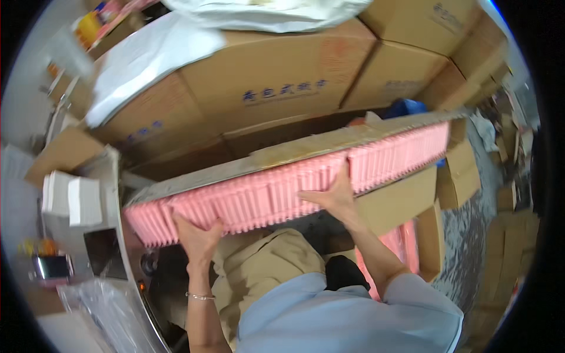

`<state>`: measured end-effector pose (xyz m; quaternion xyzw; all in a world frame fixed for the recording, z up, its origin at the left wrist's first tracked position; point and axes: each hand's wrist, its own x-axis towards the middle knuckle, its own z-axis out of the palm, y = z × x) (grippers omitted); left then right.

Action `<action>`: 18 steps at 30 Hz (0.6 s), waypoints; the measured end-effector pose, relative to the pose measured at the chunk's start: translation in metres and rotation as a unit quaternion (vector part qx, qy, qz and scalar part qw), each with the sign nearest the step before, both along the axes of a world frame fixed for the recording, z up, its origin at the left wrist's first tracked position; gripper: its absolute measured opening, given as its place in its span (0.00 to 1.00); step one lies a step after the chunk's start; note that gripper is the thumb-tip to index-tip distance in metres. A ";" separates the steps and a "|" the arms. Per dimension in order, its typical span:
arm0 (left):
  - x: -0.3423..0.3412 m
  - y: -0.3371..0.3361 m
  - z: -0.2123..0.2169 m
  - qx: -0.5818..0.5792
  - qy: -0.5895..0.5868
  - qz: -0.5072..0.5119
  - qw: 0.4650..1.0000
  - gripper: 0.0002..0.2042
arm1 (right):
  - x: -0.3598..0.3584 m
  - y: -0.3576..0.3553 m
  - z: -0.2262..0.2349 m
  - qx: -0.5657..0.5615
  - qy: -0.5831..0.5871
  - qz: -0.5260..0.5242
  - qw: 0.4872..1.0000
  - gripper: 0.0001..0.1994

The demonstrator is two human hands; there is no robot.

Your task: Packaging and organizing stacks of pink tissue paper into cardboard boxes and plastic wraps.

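A long row of thin pink packets (253, 203) stands on edge side by side along a long, narrow grey-brown board or tray (312, 144), slanting up to the right in front of me. My left hand (197, 238) grips the row near its left end, fingers in a gap between packets and thumb against their near face. Farther right, my right hand (335, 197) has its fingers in another gap and its thumb pointing left over the packets. A section of the row lies between both hands. The hidden fingertips cannot be made out.
Large brown cartons (271, 82) stand behind the row, with white sheeting (159, 56) over some. An open carton (432, 241) holding pink packets (403, 238) is at my right. Left are a metal machine surface (112, 170), white stacks (83, 200) and clear plastic bags (112, 312).
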<state>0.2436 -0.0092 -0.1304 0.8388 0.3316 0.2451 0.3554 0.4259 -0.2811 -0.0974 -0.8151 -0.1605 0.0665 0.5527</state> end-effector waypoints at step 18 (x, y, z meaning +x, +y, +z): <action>-0.306 -0.147 0.178 -0.051 -0.017 0.561 0.826 0.46 | -0.197 0.179 0.084 0.070 0.114 0.489 0.862 0.57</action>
